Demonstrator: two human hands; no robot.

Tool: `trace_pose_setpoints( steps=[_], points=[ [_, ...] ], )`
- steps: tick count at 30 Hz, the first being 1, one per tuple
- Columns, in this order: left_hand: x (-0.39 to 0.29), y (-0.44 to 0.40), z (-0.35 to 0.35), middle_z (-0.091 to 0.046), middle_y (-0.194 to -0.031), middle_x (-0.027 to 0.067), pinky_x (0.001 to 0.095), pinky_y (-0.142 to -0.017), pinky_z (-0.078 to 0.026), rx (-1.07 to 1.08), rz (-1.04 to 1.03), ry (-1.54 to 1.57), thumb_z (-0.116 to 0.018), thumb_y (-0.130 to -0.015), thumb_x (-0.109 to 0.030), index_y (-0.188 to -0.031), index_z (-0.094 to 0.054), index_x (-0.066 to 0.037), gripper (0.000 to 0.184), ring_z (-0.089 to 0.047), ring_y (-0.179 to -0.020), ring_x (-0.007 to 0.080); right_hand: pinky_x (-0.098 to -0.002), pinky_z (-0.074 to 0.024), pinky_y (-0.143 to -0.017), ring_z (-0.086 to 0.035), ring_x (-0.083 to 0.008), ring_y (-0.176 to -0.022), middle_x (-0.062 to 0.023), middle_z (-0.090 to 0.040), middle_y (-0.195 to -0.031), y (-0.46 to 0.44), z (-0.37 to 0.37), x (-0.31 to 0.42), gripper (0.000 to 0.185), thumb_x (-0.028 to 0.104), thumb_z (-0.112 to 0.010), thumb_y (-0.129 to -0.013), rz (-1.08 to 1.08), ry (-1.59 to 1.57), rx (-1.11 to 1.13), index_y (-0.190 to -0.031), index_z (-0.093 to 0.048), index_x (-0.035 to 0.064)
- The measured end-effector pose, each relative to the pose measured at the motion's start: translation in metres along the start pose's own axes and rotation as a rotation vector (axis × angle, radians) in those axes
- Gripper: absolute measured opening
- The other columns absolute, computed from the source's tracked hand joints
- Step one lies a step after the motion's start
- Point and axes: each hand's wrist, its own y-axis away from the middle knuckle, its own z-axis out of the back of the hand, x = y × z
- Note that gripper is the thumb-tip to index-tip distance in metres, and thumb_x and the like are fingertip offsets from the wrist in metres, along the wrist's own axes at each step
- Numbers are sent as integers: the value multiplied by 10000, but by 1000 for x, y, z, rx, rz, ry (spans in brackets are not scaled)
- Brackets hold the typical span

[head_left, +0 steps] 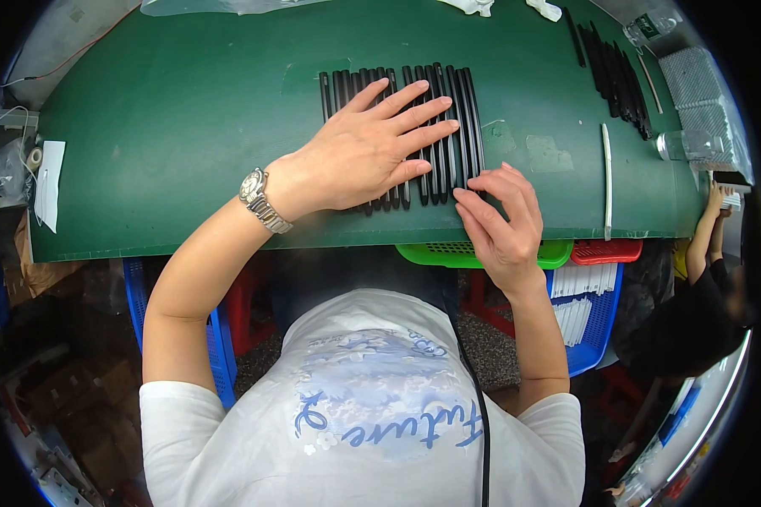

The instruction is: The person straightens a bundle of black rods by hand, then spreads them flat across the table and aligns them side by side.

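Note:
A row of several slim black sticks point(469, 127) lies side by side on the green table point(186, 110), pointing away from me. My left hand point(364, 152), a metal watch on its wrist, rests flat across the row with fingers spread and hides the middle of many sticks. At the near right end of the row is my right hand point(503, 220). Its thumb and fingertips are close to the lower ends of the rightmost sticks, slightly apart, with nothing visible between them.
More black sticks point(613, 72) lie at the back right, near a white strip point(607, 182) and clear bottles point(681, 145). Below the table edge are green point(440, 255), red point(604, 251) and blue point(604, 338) baskets. Another person point(693, 313) is at the far right.

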Motion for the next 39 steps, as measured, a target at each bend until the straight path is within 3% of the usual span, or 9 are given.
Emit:
trace_pose_setpoints(
  steps=[8,12,15,18,30,39],
  points=[
    [7,-11,5,-461,-1512,110,508,-1202,-244,-74,-22,100,-558,-997,-250,-1432,-503,-102,463,-367,-1437,312,-487,-542,-930,-613,-252,-965,-58,-634,-978,2,-2,-1,251,5,-779,-708,25,29,2,-945,-730,72],
    [20,-32,-1,-512,-1439,172,483,-1171,-312,-283,104,55,-605,-964,-189,-1372,-536,-29,444,-413,-1399,337,-487,-542,-929,-617,-250,-955,-59,-635,-972,1,-2,-1,248,-1,-776,-707,33,21,-6,-941,-730,71],
    [27,-46,-11,-513,-1436,187,478,-1166,-316,-266,187,-47,-624,-955,-221,-1333,-565,-5,439,-406,-1402,357,-487,-545,-923,-620,-251,-946,-60,-634,-971,1,-2,-1,247,-3,-776,-705,34,23,-5,-938,-730,68],
    [28,-55,-14,-517,-1427,208,474,-1165,-313,-237,236,49,-641,-945,-261,-1292,-592,9,442,-388,-1412,373,-485,-548,-914,-622,-252,-940,-61,-634,-968,1,-2,-2,246,-5,-777,-702,38,22,-6,-933,-727,63],
    [35,-75,-26,-523,-1417,232,495,-1160,-294,-305,335,233,-663,-918,-308,-1215,-664,-68,381,-375,-1411,419,-477,-552,-901,-637,-255,-917,-65,-636,-938,-1,-2,0,221,-4,-770,-698,52,20,-22,-907,-724,53],
    [31,-75,-9,-515,-1421,236,485,-1139,-328,-310,310,446,-710,-881,-381,-1155,-681,-53,428,-356,-1416,405,-472,-551,-902,-639,-256,-918,-66,-641,-934,-2,-2,-1,232,-10,-751,-680,64,14,-21,-903,-722,48]
  ],
)
